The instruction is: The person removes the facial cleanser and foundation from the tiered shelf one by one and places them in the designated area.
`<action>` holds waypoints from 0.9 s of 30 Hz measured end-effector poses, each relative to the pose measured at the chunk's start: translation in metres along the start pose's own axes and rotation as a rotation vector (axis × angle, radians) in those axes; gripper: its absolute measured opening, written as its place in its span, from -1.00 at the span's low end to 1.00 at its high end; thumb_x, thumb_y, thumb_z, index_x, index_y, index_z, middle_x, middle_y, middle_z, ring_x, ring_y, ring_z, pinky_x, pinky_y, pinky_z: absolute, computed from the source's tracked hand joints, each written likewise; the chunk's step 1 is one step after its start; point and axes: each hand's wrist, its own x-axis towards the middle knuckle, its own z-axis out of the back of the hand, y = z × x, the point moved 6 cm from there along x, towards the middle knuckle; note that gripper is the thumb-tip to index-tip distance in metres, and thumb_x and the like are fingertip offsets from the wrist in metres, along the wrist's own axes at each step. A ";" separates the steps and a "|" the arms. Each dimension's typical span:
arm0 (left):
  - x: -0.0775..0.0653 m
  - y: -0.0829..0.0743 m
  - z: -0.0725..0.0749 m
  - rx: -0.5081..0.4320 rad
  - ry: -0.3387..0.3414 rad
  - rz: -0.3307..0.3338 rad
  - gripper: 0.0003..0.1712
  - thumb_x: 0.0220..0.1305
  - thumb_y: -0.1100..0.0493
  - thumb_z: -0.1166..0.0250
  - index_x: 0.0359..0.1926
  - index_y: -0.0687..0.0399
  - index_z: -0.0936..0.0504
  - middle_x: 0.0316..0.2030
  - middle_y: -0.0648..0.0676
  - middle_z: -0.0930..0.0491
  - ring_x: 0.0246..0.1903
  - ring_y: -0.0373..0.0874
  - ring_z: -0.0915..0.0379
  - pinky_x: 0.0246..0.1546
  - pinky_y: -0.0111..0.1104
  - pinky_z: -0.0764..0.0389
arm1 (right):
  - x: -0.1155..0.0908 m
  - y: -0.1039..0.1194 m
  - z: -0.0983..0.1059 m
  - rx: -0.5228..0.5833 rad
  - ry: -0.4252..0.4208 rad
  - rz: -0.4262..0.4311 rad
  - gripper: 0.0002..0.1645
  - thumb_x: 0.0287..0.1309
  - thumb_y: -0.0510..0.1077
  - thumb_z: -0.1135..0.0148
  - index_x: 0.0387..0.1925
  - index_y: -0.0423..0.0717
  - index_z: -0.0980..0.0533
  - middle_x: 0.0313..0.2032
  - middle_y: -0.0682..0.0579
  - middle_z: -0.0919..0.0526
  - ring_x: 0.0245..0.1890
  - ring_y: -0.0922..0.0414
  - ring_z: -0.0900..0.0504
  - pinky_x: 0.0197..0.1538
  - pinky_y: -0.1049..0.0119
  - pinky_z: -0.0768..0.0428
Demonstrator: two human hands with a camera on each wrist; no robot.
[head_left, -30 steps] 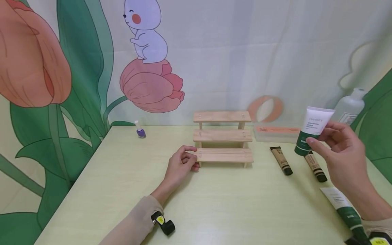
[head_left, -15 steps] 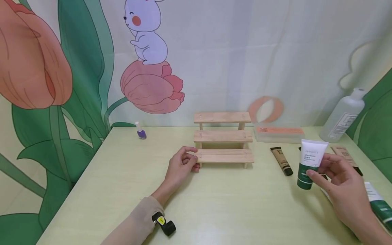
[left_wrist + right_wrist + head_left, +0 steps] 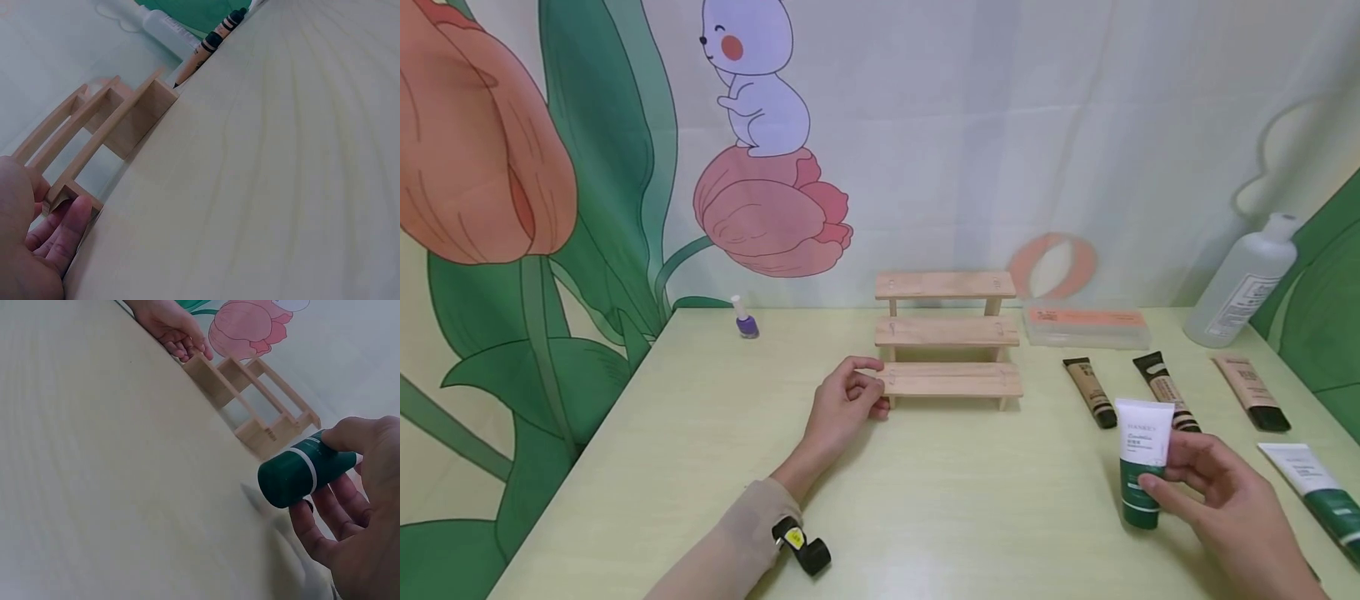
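Observation:
My right hand (image 3: 1225,508) pinches a white and green squeeze tube (image 3: 1145,463) between thumb and fingers. The tube stands upright, cap down, at the right of the table; in the right wrist view its green cap end (image 3: 287,478) points left. My left hand (image 3: 844,400) grips the left end of the lowest step of a three-step wooden display stand (image 3: 951,383). In the left wrist view the fingertips (image 3: 76,215) curl under that step's end, and the thumb is partly hidden. Nothing stands on the stand's steps.
Two tan-and-black tubes (image 3: 1090,392), a pink tube (image 3: 1251,393) and another white and green tube (image 3: 1317,496) lie at the right. Behind them are a flat clear case (image 3: 1086,335) and a leaning translucent bottle (image 3: 1243,287). Purple nail polish (image 3: 746,323) stands back left.
My right hand has brought the white and green tube down and nearer, from in front of the bottle to above the table's right front. My left hand keeps its hold on the stand.

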 end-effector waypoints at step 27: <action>0.000 -0.001 0.000 0.001 -0.009 0.009 -0.71 0.62 0.33 -0.30 0.26 0.10 -0.65 -0.21 0.23 -0.77 -0.31 0.00 -0.82 -0.23 -0.27 -0.92 | -0.009 -0.016 -0.008 -0.189 0.025 0.001 -0.11 0.32 0.32 -0.58 0.44 -0.12 -0.59 0.02 -0.04 -0.78 -0.22 0.29 -0.70 -0.25 0.52 -0.68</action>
